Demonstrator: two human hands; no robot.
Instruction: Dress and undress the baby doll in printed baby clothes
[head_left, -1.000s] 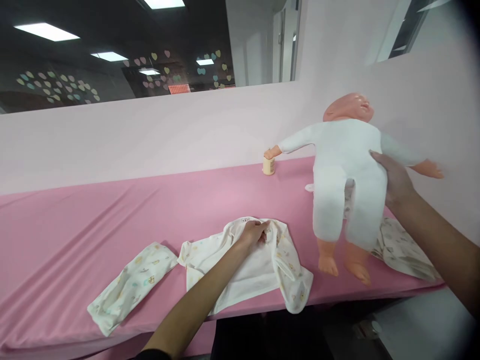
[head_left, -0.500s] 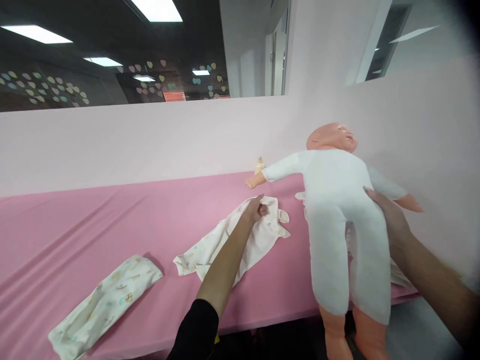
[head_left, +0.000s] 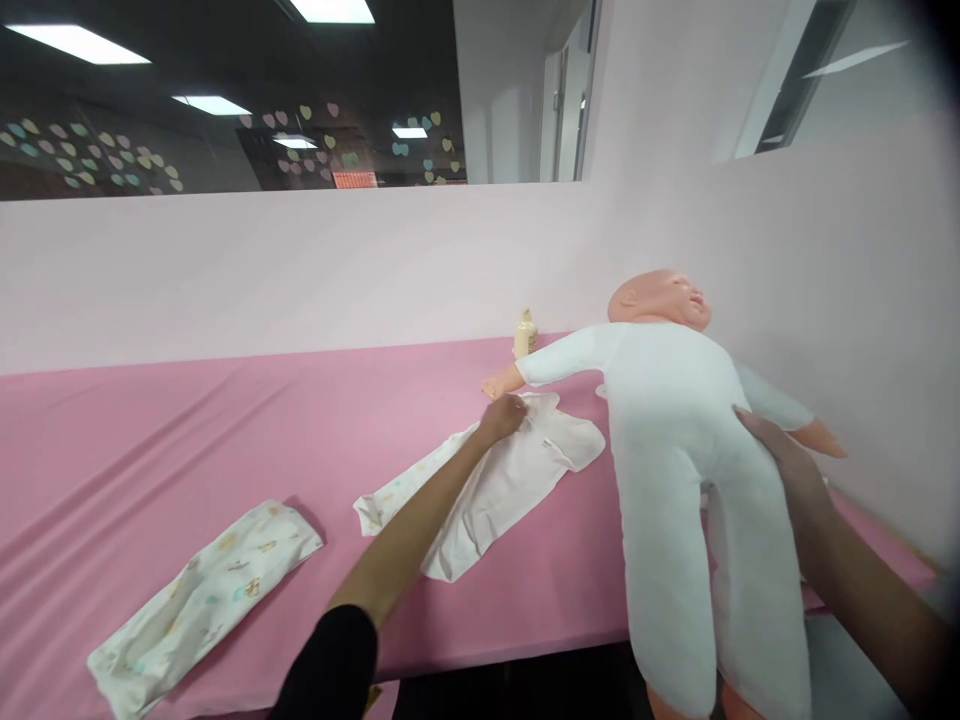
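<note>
A baby doll [head_left: 667, 400] in a white long-sleeved suit is held up over the table's right part, face up, its legs hanging past the front edge. My right hand [head_left: 787, 465] grips its hip on the right side, thumb on the front; the other fingers are hidden behind it. My left hand [head_left: 506, 415] is closed on the top part of a white baby garment [head_left: 517, 480] with a small print, spread on the pink cloth. The doll's hand lies just above my left hand. Lower left is a folded printed baby garment [head_left: 210, 600].
A pink cloth [head_left: 187, 430] covers the table, whose front edge runs below my arms. A cream pump bottle [head_left: 525, 333] stands at the back by the white wall [head_left: 300, 280]. A second wall [head_left: 847, 300] closes off the right side.
My left hand has opened out the garment's upper part towards the right, so more of its plain side shows. The doll sits slightly lower in view, still in my right hand.
</note>
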